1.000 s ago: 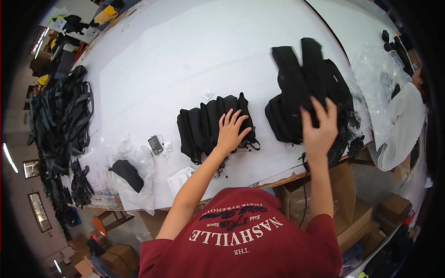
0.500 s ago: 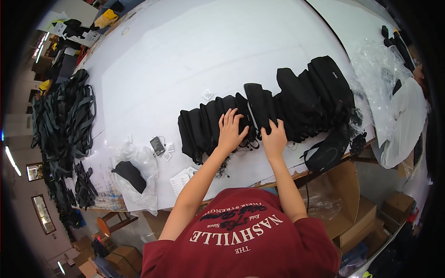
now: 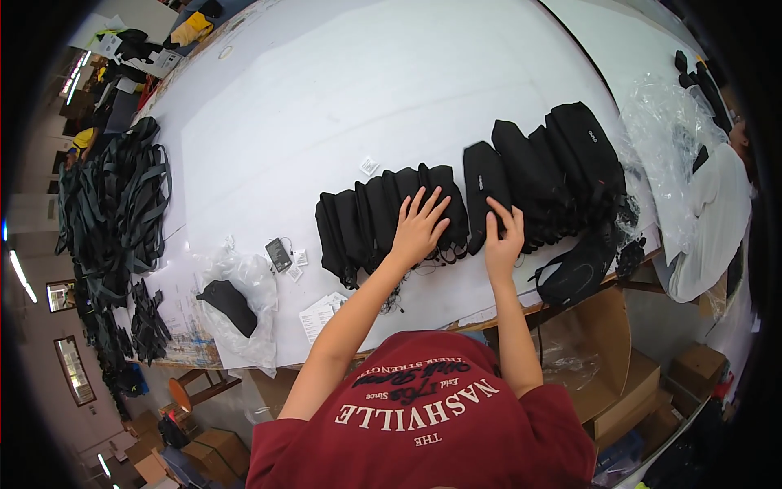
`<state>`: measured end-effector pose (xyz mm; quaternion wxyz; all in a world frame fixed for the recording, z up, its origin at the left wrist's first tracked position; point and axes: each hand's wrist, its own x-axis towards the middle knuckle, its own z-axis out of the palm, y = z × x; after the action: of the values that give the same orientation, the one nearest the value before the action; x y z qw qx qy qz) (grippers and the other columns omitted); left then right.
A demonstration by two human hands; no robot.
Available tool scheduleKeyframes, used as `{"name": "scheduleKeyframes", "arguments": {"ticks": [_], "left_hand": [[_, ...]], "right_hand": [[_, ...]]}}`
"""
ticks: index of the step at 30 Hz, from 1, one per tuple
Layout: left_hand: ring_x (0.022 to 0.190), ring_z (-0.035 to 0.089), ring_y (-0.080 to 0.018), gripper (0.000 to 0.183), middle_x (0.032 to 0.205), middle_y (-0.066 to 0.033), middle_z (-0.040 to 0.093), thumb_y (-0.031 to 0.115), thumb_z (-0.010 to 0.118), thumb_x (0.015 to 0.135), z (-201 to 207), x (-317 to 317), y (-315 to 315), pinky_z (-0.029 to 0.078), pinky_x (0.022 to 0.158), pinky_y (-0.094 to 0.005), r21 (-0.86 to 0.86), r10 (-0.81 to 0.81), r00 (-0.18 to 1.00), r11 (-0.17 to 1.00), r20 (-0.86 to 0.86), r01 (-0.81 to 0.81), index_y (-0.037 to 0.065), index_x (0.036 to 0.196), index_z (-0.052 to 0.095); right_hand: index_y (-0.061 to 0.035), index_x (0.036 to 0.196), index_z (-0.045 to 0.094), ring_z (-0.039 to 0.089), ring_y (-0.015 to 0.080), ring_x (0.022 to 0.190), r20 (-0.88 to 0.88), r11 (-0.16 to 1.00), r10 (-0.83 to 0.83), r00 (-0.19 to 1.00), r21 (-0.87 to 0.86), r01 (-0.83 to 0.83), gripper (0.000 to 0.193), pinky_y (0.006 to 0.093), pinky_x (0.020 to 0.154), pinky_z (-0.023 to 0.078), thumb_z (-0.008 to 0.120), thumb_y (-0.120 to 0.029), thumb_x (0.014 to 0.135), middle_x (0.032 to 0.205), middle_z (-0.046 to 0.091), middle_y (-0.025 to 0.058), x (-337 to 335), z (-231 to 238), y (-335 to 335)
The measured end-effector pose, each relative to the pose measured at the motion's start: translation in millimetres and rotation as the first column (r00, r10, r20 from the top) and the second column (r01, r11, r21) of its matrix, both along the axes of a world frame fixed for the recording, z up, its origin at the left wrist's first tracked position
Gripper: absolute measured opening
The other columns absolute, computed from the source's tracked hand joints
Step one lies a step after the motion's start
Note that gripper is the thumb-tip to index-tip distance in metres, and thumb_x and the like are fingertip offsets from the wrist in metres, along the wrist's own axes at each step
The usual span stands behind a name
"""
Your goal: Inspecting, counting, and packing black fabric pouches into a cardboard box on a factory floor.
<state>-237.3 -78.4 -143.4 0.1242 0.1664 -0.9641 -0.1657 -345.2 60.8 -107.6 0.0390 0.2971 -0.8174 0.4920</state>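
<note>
We are spreading our left hand over the right end of the left row of black pouches, on the white table; just right of that row, we are touching the nearest pouch of the right row with our right hand, its fingers bent; whether they are pinching it, we cannot tell; left of the left row, a clear plastic bag is lying.
</note>
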Motion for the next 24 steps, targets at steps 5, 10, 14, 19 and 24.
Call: {"name": "scheduleKeyframes", "arguments": {"ticks": [5, 10, 14, 19, 24], "left_hand": [[0.134, 0.025, -0.0288, 0.044, 0.144, -0.0055, 0.032, 0.032, 0.053, 0.088, 0, 2, 3, 0.015, 0.109, -0.0463, 0.004, 0.014, 1.0, 1.0, 0.025, -0.014, 0.015, 0.129, 0.048], [0.132, 0.027, -0.0314, 0.043, 0.144, -0.0104, 0.032, 0.028, 0.058, 0.084, 16, 17, -1, 0.018, 0.107, -0.045, 0.185, 0.114, 0.991, 0.978, -0.065, -0.1, 0.012, 0.123, 0.051], [0.126, 0.033, -0.0346, 0.046, 0.136, -0.0179, 0.037, 0.019, 0.064, 0.075, 35, 70, -42, 0.026, 0.102, -0.0457, 0.172, 0.528, 0.819, 0.849, -0.223, -0.5, 0.01, 0.119, 0.052], [0.123, 0.035, -0.0374, 0.066, 0.134, -0.0202, 0.037, 0.03, 0.069, 0.076, -2, 146, -87, 0.027, 0.102, -0.0481, 0.155, 0.761, 0.647, 0.647, -0.058, -0.747, 0.005, 0.129, 0.039], [0.101, 0.055, -0.0248, 0.075, 0.122, -0.0208, 0.049, 0.037, 0.071, 0.078, -15, 156, -87, 0.045, 0.084, -0.0335, 0.756, 0.78, 0.588, 0.249, 0.215, -0.606, 0.0, 0.132, 0.035]], "right_hand": [[-0.0098, 0.115, 0.062, 0.059, 0.0133, 0.087, 0.828, 0.913, 0.31, 0.467, -0.397, 0.097, 0.029, 0.0238, 0.069, 0.048, 0.049, -0.01, 0.089, 0.106, 0.061, 0.0044, -17, -24, -17], [-0.0117, 0.116, 0.061, 0.06, 0.0152, 0.078, 0.688, 0.998, 0.042, 0.725, 0.012, -0.069, 0.035, 0.0272, 0.065, 0.049, 0.038, -0.013, 0.09, 0.096, 0.063, 0.0072, -27, -55, -13], [-0.0157, 0.108, 0.063, 0.059, 0.0342, 0.095, 0.501, 0.907, -0.09, 0.861, 0.399, -0.138, 0.035, 0.0383, 0.086, 0.044, 0.036, -0.032, 0.093, 0.1, 0.063, 0.018, -22, -20, -20], [-0.0014, 0.117, 0.05, 0.052, 0.0344, 0.109, 0.489, 0.861, 0.051, 0.871, 0.42, -0.287, 0.072, 0.0395, 0.089, 0.043, 0.062, -0.057, 0.073, 0.12, 0.049, 0.0197, -18, -16, -32], [0.0003, 0.11, 0.053, 0.056, 0.0333, 0.1, 0.613, 0.895, 0.138, 0.778, 0.258, -0.363, 0.053, 0.0398, 0.085, 0.044, 0.057, -0.043, 0.08, 0.107, 0.057, 0.0207, -38, -37, -20]]}}
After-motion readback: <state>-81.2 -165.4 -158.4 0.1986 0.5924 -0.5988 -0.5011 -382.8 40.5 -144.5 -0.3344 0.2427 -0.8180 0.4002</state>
